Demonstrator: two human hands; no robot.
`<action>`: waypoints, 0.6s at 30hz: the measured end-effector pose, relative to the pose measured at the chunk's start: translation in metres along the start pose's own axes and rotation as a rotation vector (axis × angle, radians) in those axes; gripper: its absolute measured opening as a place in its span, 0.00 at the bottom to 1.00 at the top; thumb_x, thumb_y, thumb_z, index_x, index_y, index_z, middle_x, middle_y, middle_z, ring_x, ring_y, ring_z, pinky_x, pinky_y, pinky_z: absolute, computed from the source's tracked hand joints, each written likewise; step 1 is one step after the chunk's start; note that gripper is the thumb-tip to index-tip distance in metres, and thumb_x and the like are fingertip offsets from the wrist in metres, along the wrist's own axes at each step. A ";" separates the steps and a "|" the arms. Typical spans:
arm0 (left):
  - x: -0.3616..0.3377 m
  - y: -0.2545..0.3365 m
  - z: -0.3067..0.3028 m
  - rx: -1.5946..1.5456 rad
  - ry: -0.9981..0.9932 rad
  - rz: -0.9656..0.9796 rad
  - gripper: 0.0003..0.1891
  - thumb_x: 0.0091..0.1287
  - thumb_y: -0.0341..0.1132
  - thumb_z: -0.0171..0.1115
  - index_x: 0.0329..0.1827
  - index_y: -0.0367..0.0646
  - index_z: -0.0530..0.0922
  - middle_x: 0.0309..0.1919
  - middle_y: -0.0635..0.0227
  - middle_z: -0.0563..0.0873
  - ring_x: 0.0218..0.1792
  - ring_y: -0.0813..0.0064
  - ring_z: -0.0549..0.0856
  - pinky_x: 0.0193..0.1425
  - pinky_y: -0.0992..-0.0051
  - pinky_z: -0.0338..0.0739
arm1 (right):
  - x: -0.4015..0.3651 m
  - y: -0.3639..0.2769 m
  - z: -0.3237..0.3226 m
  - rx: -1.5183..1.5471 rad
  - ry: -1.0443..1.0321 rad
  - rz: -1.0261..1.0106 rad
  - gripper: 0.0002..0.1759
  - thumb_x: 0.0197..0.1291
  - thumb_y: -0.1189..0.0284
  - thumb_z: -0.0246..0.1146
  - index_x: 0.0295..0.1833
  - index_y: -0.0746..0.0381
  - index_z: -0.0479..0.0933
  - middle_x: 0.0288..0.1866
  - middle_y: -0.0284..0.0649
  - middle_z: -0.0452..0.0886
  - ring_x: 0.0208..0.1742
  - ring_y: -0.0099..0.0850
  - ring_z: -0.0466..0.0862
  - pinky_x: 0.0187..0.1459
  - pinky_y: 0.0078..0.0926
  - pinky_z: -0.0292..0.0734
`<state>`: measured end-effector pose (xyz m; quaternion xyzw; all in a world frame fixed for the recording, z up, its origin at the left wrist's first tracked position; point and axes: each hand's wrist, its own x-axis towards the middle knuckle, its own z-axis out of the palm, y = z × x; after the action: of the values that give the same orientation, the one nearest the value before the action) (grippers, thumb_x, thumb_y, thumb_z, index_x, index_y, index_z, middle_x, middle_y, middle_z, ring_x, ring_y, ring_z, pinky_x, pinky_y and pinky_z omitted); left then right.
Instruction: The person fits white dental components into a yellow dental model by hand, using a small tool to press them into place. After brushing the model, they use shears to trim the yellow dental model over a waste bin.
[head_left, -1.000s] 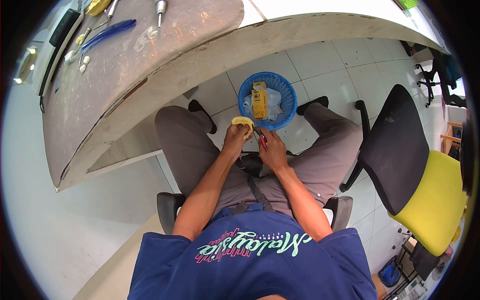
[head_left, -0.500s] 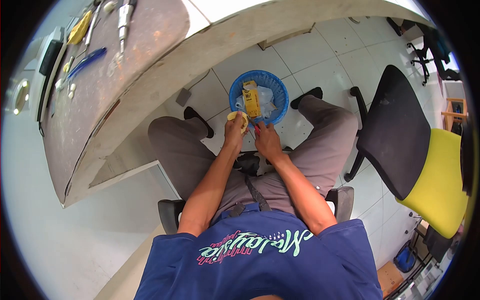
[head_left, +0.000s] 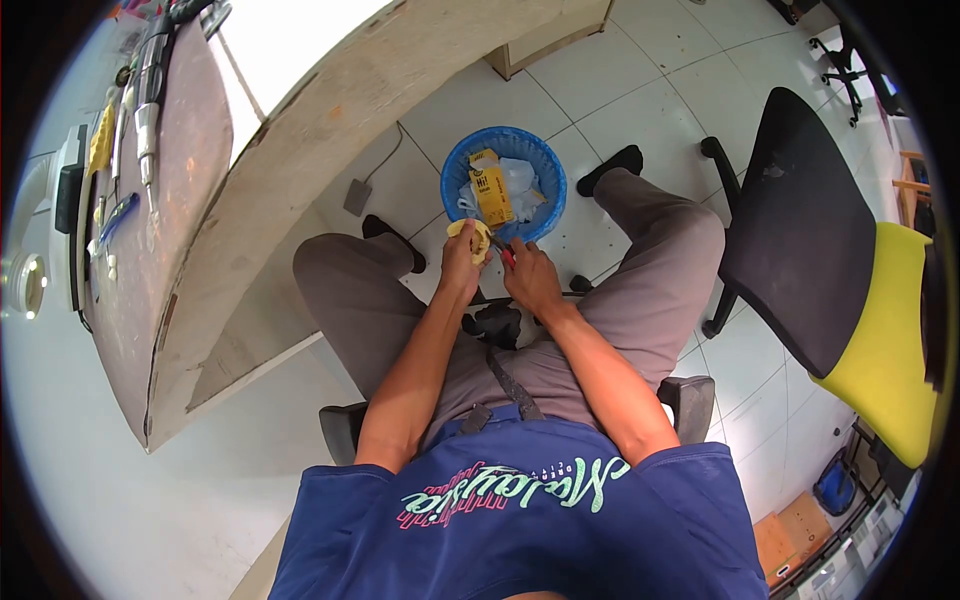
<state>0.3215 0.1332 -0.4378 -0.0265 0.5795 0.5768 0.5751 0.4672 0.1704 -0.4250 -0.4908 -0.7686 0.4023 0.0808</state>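
My left hand (head_left: 463,265) is closed on a pale yellow piece (head_left: 478,241) with a curved, uneven outline. Close to its right, my right hand (head_left: 532,277) grips a tool with a red handle (head_left: 509,257), whose dark metal end reaches to the yellow piece. Both hands are at the near rim of a blue bin (head_left: 553,165), above my lap. A yellow box (head_left: 491,192) marked "Hi!" and crumpled clear plastic (head_left: 524,184) lie inside the bin.
A worn bench (head_left: 190,160) with tools and a blue pen-like item (head_left: 120,218) curves along the left and top. A black chair back (head_left: 795,230) with a yellow-green seat (head_left: 880,350) is at the right. A grey adapter (head_left: 357,197) lies on the tiled floor.
The view has turned slightly, so bench and chair appear shifted. The yellow piece now shows a more open, irregular shape, and the tool's metal end is more visible beside it.
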 end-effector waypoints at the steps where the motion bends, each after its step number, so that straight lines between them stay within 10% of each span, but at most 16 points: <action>1: 0.000 0.002 0.001 0.000 -0.001 -0.004 0.15 0.76 0.50 0.58 0.48 0.47 0.78 0.39 0.73 0.82 0.37 0.79 0.81 0.41 0.74 0.77 | 0.001 0.000 0.001 0.015 0.016 -0.003 0.13 0.65 0.68 0.62 0.49 0.66 0.75 0.42 0.60 0.81 0.43 0.61 0.83 0.46 0.53 0.78; 18: 0.000 0.002 0.006 0.238 0.088 0.064 0.19 0.80 0.50 0.48 0.45 0.42 0.78 0.30 0.69 0.83 0.27 0.79 0.81 0.28 0.80 0.74 | 0.003 0.016 0.016 0.010 -0.139 0.098 0.28 0.61 0.68 0.62 0.68 0.61 0.69 0.60 0.55 0.74 0.59 0.57 0.77 0.56 0.59 0.74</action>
<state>0.3236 0.1385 -0.4348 0.0352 0.6693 0.5202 0.5293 0.4685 0.1672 -0.4478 -0.4982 -0.7454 0.4429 0.0100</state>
